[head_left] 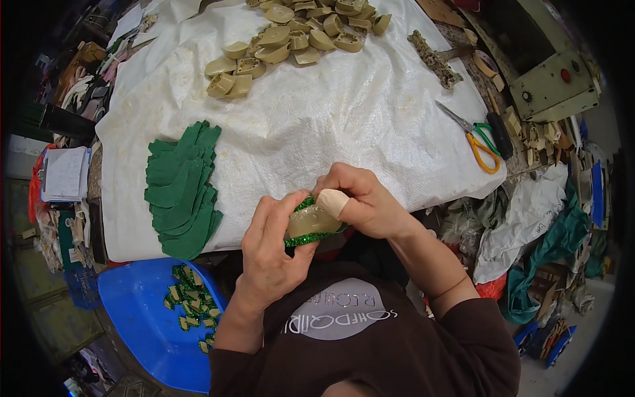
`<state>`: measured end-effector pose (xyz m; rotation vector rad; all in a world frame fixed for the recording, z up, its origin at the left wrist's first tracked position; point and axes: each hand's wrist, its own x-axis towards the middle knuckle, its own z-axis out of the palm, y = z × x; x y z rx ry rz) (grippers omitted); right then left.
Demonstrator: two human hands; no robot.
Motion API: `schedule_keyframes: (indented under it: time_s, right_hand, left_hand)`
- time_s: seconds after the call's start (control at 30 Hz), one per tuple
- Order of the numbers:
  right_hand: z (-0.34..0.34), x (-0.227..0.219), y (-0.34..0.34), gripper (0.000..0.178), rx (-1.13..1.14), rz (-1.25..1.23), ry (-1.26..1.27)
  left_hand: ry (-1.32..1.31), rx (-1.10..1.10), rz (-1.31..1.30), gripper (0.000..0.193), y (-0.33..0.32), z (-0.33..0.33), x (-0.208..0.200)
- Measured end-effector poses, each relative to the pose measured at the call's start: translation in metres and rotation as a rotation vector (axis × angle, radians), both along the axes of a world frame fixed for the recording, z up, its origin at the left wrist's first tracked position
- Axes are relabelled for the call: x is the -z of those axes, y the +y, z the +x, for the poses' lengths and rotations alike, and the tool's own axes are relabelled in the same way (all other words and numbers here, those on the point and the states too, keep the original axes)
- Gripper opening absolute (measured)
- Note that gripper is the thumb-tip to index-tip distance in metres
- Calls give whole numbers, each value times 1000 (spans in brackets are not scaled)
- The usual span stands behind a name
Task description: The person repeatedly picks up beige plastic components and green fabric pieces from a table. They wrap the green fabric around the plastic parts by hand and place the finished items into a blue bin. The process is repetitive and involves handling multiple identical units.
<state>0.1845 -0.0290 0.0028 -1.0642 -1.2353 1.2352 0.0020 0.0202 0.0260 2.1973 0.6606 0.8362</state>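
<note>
Near the table's front edge, both my hands hold a beige heel-shaped piece (309, 223) edged with green glitter material. My left hand (270, 246) grips it from the left, fingers over the top and thumb below. At its upper right edge, the fingers of my right hand (367, 205) pinch the green material. A pale beige cover (333, 202) sits over a digit of that hand. Left of my hands lies a fanned stack of dark green cut pieces (182, 192). The underside of the held piece is hidden.
A white woven sheet (284, 126) covers the table. Bare beige heel pieces (274, 40) are piled at the far side. Orange-handled scissors (483, 152) lie at the right edge. A blue basin (132, 311) at lower left contains several green-edged pieces (192, 304). A green machine (555, 86) stands far right.
</note>
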Motion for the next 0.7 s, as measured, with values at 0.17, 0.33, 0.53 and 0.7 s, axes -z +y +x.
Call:
schedule_keyframes:
  time_s: [0.17, 0.33, 0.53, 0.7]
  right_hand:
    - [-9, 2, -2, 19, 138, 28, -83]
    - [-12, 14, -7, 34, 9, -119, 546]
    - [-25, 13, -12, 31, 273, 6, 131]
    - [-30, 20, -6, 40, 338, -25, 149]
  left_hand:
    - [-117, -102, 3, 51, -2, 8, 18]
    - [-122, -148, 126, 47, -5, 15, 22]
    - [-111, -270, 278, 44, -15, 30, 24]
    - [-180, -286, 308, 55, -12, 36, 29]
